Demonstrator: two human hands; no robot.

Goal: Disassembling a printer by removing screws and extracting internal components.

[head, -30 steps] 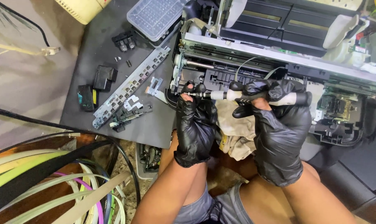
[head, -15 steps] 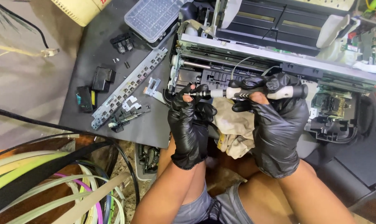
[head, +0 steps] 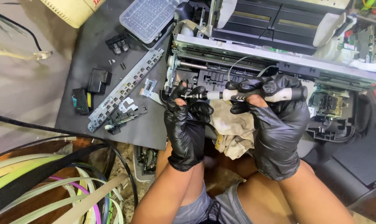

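Both hands wear black gloves. My right hand (head: 277,124) grips a grey-handled screwdriver (head: 254,95) held level, its shaft pointing left. My left hand (head: 187,124) pinches the screwdriver's metal tip (head: 192,96) between thumb and fingers, just in front of the open printer chassis (head: 279,58). A crumpled stained cloth (head: 233,132) lies under and between both hands, on my lap.
A dark mat (head: 92,49) holds a long metal bracket (head: 125,89), black ink cartridges (head: 90,89), small parts and a clear plastic bit case (head: 148,18). Cables and coloured hoses (head: 51,182) coil at lower left. Loose printer parts (head: 333,112) sit at right.
Both hands with the screwdriver have shifted slightly up and left toward the chassis; the left fingers stay on the tip.
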